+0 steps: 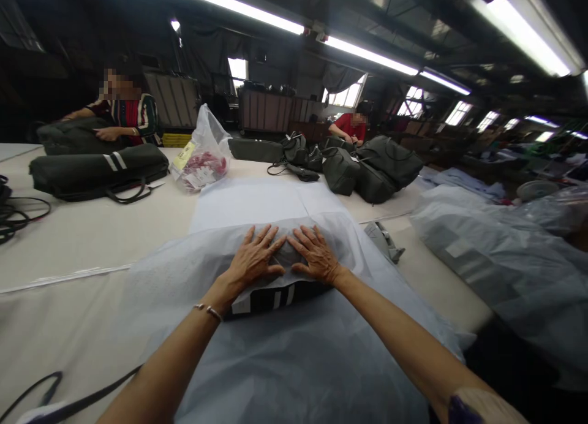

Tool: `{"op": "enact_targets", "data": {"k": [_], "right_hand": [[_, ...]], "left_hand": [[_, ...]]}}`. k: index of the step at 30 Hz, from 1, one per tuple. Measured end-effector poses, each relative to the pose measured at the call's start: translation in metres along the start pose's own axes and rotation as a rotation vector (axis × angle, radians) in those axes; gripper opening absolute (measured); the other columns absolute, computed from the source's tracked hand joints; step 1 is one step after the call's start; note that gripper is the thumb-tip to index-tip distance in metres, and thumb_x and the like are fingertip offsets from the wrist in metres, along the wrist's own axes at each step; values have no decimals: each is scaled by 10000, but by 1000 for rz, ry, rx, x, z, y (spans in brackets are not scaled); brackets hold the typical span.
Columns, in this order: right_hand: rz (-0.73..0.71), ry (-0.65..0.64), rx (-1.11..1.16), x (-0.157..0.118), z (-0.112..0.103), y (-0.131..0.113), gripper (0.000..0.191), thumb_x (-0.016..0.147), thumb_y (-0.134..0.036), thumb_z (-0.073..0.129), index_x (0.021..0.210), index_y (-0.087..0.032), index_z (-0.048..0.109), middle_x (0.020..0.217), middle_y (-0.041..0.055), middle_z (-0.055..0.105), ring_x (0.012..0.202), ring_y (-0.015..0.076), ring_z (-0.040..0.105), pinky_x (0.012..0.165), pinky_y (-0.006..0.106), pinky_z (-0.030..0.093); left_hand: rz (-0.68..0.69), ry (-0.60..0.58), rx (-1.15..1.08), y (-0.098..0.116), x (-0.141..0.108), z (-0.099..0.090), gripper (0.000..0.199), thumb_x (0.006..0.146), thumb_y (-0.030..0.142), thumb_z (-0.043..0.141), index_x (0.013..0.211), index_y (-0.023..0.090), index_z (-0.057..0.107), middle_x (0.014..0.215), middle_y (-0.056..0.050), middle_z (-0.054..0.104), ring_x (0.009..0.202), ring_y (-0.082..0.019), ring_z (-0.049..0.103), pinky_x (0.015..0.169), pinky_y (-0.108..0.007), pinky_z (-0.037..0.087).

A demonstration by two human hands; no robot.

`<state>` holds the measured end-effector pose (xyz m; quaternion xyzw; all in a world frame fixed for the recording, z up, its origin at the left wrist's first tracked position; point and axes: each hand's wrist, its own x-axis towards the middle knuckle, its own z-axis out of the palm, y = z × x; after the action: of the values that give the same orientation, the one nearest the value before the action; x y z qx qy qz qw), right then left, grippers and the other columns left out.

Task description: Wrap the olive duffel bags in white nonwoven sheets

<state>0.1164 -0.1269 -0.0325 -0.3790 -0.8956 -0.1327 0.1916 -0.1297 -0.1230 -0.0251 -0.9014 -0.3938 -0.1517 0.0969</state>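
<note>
A dark bag with two white stripes (pixel 271 299) lies in front of me, its upper part covered by translucent white wrapping (pixel 179 258). My left hand (pixel 257 257) rests flat on the wrapping over the bag, fingers spread. Beside it, my right hand (pixel 315 255) also presses on the wrapping with its fingers apart. The two hands are close together, thumbs facing each other. More pale sheeting (pixel 298 356) spreads below the bag toward me. A white label shows at the bag's left end.
Another striped dark bag (pixel 92 171) and a clear bag of red items (pixel 204 166) lie on the table (pixel 68 240). Several dark bags (pixel 374 173) stand farther back. Wrapped goods (pixel 500 258) lie right. Two people work beyond the table. A tape dispenser-like grey object (pixel 384 243) sits nearby.
</note>
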Motion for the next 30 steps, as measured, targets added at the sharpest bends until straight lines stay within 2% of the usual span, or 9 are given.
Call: {"op": "enact_targets", "data": {"k": [7,10,14,17,19,21,23,25,30], "right_hand": [[101,22,70,-56,-6,-17,722,867,-507,627,1477,-200,394,1570,133,323,1475,346,192,1194,607,113],[256,113,214,-99,-19,-39,570,904,-396,598,1425,-207,464,1511,137,423,1436,311,304,1183,571,224],[909,340,527,-209,-29,-97,294,909,-400,560,1114,-211,654,1110,115,690,1033,254,650,903,419,540],[1532,418,704,-309,-27,-153,383,781,-574,648,859,-201,680,754,48,688,702,226,659,631,343,550],[1851,443,805,-362,-23,-190,481,654,-645,728,838,-202,682,753,41,685,725,235,659,610,328,534],[2090,463,1005,-393,-16,-219,579,558,-670,786,905,-217,684,928,63,713,907,268,673,702,346,546],[2201,471,1262,-400,-7,-237,653,533,-683,799,1003,-249,671,1108,75,697,1111,289,626,821,385,532],[2177,477,1481,-390,3,-242,665,569,-697,774,1069,-276,649,1188,70,680,1216,278,571,896,411,499],[2178,630,1615,-351,22,-235,522,601,-585,808,972,-251,655,945,21,749,955,229,681,822,380,513]], "left_hand": [[9,-23,47,16,-9,-10,884,804,584,657,1519,224,281,1583,-145,299,1473,-327,217,1195,-579,70],[4,-16,51,19,-9,-11,915,778,560,700,1517,210,287,1578,-155,307,1462,-335,241,1195,-572,56],[-3,-9,31,17,-6,-8,900,771,539,717,1505,206,316,1565,-150,338,1444,-335,279,1194,-564,51],[-19,-2,5,16,-4,-5,897,773,528,715,1506,206,311,1563,-157,340,1445,-334,277,1191,-565,43],[-24,-2,-7,16,-3,-4,907,773,531,710,1513,213,293,1569,-156,328,1453,-334,261,1189,-566,37],[-22,-6,-7,16,-3,-3,908,778,539,701,1516,223,278,1576,-151,315,1459,-330,248,1188,-568,34],[-15,-6,8,18,-4,-4,900,785,539,697,1514,219,278,1574,-156,317,1454,-332,257,1185,-573,38],[6,2,26,19,-4,-6,878,805,514,688,1513,198,276,1568,-164,326,1443,-339,277,1180,-582,58],[22,42,13,19,-4,-7,892,775,502,725,1500,190,310,1548,-178,356,1419,-365,321,1184,-597,76]]}}
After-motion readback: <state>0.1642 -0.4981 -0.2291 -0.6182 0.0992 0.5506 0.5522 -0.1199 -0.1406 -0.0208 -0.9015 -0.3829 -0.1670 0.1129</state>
